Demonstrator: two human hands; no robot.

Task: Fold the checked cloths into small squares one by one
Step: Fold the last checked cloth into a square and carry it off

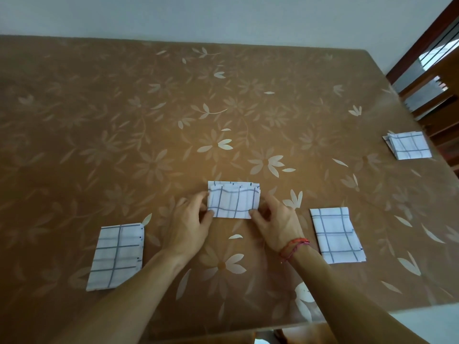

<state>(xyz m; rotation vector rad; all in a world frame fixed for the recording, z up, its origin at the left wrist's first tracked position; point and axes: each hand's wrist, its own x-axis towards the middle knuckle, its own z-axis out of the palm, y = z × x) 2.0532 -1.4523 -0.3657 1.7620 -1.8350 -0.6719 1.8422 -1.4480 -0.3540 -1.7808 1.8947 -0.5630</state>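
Note:
A white cloth with blue checks (233, 200), folded into a small rectangle, lies at the middle of the brown flowered table (173, 108). My left hand (190, 224) pinches its near left corner. My right hand (275, 219), with a red thread band at the wrist, pinches its near right corner. The near edge is lifted a little off the table. A folded checked cloth (116, 256) lies flat to the left. Another folded cloth (336, 235) lies to the right of my right hand.
A small stack of folded checked cloths (407, 145) sits near the table's right edge. Wooden chair backs (427, 90) stand beyond that edge. The table's near edge runs just below my forearms. A pale wall rises behind the far edge.

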